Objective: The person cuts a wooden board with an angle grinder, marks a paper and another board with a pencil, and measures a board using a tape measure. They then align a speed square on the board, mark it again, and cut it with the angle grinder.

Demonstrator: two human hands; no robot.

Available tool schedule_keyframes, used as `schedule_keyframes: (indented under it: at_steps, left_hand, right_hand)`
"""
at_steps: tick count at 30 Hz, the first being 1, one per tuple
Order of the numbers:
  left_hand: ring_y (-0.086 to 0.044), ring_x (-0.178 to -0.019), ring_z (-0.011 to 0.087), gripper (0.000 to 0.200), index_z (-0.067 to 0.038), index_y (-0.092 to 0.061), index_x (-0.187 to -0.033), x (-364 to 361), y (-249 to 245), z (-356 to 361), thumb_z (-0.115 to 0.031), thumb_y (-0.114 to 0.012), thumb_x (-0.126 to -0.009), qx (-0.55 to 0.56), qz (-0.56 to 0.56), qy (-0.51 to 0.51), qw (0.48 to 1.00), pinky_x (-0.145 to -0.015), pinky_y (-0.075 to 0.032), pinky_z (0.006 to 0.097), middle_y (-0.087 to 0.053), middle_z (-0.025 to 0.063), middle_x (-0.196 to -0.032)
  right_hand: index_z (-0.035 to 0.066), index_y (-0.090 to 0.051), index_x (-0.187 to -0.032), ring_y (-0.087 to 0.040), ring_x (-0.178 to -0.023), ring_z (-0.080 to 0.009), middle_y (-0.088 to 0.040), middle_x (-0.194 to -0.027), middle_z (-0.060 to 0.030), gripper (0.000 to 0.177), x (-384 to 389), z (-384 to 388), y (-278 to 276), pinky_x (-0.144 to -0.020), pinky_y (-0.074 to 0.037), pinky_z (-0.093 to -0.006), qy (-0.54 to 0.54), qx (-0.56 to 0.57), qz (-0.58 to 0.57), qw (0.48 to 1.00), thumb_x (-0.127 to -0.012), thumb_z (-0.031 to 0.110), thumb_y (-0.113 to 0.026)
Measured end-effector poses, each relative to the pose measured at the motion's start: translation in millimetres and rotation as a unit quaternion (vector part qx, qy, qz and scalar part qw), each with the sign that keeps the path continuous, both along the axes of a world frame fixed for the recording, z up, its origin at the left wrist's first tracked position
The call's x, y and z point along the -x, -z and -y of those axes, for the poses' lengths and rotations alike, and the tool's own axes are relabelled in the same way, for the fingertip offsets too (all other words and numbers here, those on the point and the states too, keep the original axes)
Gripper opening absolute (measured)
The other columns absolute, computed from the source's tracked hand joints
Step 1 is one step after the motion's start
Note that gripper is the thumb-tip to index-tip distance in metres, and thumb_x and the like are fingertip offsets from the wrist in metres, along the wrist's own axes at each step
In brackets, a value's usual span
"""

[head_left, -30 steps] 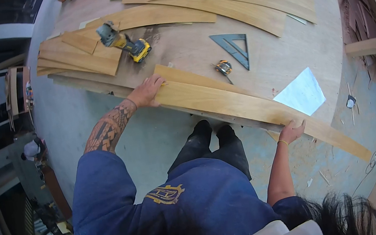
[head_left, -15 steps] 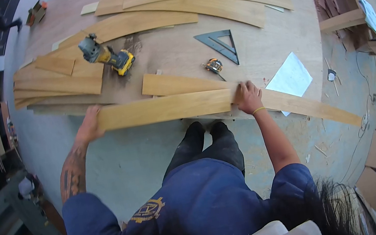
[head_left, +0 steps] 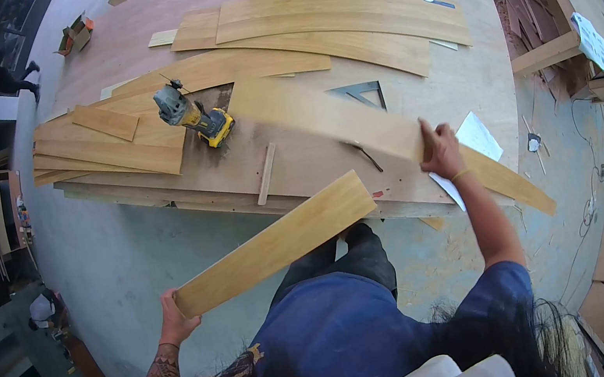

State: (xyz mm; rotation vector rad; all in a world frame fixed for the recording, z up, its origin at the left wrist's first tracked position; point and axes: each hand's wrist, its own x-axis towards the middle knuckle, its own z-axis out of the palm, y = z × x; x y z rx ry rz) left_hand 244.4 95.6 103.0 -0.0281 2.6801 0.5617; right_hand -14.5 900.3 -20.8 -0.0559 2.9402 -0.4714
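My left hand (head_left: 178,317) is closed around the near end of a short wooden board (head_left: 279,243). That board slants up to the right, in front of the table edge and over my legs. My right hand (head_left: 441,148) grips a long narrow wooden strip (head_left: 343,120) by its edge. Motion blurs the strip's far part, which lies across my view of the table and covers part of a triangular square (head_left: 380,95). Left of the strip, a yellow and black cordless power tool (head_left: 203,121) stands on the table. White paper (head_left: 479,137) shows beside my right hand.
Several thin wooden boards (head_left: 337,13) lie over the far side of the worktable (head_left: 481,49), and more are stacked at its left (head_left: 107,152). A small wood stick (head_left: 267,174) rests near the front edge. Another person (head_left: 8,77) is far off at upper left.
My left hand has come down toward me, tilting the short board off the table edge. My right hand has moved right, and the long strip is swung up over the table, away from the short board.
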Motion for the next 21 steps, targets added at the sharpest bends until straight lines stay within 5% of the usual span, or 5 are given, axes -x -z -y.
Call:
schedule_keyframes:
  at_steps: [8,11,14,16,21]
  left_hand:
    - [-0.051,-0.13,0.0442,0.093,-0.002,-0.042,-0.145,84,66,-56,-0.009,-0.092,-0.067,-0.052,-0.062,0.076,0.994,-0.116,-0.045,0.0476,-0.052,0.0235,-0.133]
    - [-0.049,-0.134,0.0454,0.095,-0.002,-0.042,-0.147,155,92,-76,-0.009,-0.09,-0.066,-0.074,-0.085,0.148,0.983,-0.117,-0.045,0.0476,-0.051,0.0237,-0.135]
    - [-0.049,-0.134,0.0455,0.089,-0.003,-0.043,-0.144,220,98,-113,-0.009,-0.086,-0.067,-0.027,-0.059,0.187,0.98,-0.116,-0.047,0.0477,-0.051,0.0232,-0.137]
    - [-0.05,-0.134,0.0454,0.087,-0.004,-0.044,-0.143,261,100,-133,-0.009,-0.085,-0.067,-0.034,-0.051,0.209,0.976,-0.116,-0.048,0.0479,-0.05,0.0229,-0.137]
    - [-0.051,-0.135,0.0479,0.088,-0.005,-0.043,-0.149,315,125,-150,-0.004,-0.081,-0.069,0.009,-0.007,0.256,0.966,-0.116,-0.048,0.0509,-0.049,0.0245,-0.141]
  right_hand:
    - [0.038,-0.029,-0.171,-0.058,-0.122,-0.0455,-0.052,-0.13,-0.0224,0.128,179,9,6,-0.106,-0.052,-0.0538,0.077,-0.075,-0.027,0.994,-0.061,0.024,-0.093]
    - [0.032,-0.024,-0.173,-0.058,-0.126,-0.0463,-0.053,-0.135,-0.0257,0.128,226,52,34,-0.11,-0.05,-0.0541,0.066,-0.07,0.042,0.995,-0.066,0.035,-0.095]
    - [0.02,-0.028,-0.172,-0.058,-0.126,-0.0462,-0.056,-0.137,-0.0303,0.121,224,79,110,-0.114,-0.047,-0.0545,0.082,-0.074,-0.133,0.985,-0.074,0.049,-0.093]
    - [0.007,-0.044,-0.162,-0.057,-0.129,-0.0468,-0.056,-0.14,-0.0356,0.102,207,99,119,-0.114,-0.046,-0.055,0.152,0.032,-0.238,0.959,-0.082,0.054,-0.087]
    - [0.002,-0.072,-0.125,-0.067,-0.11,-0.0433,-0.07,-0.111,-0.0272,0.049,78,99,125,-0.096,-0.055,-0.049,0.111,0.156,-0.066,0.979,-0.092,0.036,-0.082]
